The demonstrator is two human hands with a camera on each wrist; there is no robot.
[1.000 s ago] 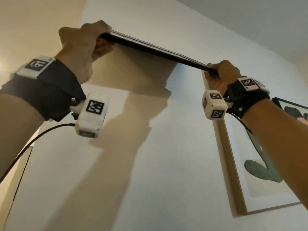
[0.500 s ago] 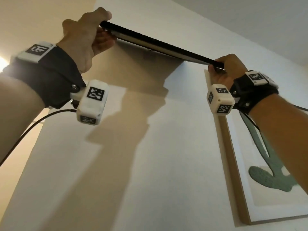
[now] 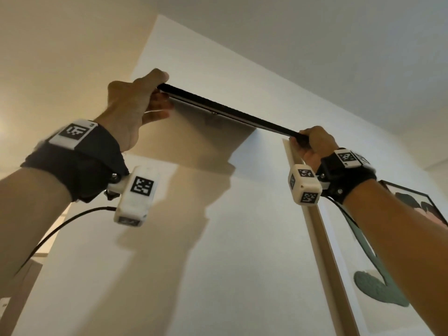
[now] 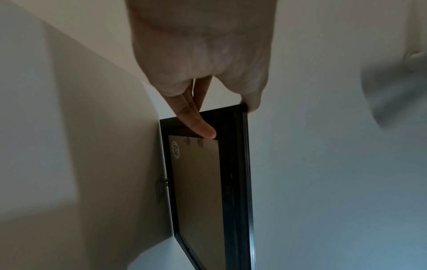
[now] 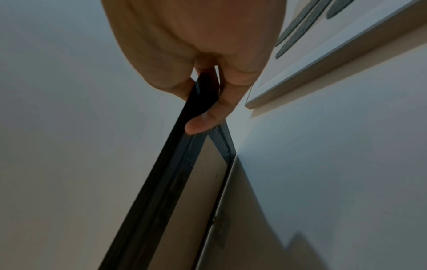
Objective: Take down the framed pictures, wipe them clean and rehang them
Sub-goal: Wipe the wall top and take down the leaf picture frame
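A black-framed picture is held high against the white wall, seen from below so only its lower edge shows in the head view. My left hand grips its left end, thumb on the front and fingers behind. My right hand grips its right end. In the left wrist view the brown backing board faces the wall, with my fingers on the frame's back and a small metal hanger at the wall-side edge. The right wrist view shows my fingers wrapped round the black frame.
A light wooden-framed picture with a green plant shape hangs just right of my right hand, its corner close to my fingers. Another dark-framed picture hangs further right behind my forearm. The ceiling is close above.
Both hands have stayed gripping the black frame's ends while the view tilted up. The frame's back now sits closer to the wall, and its shadow on the wall has narrowed.
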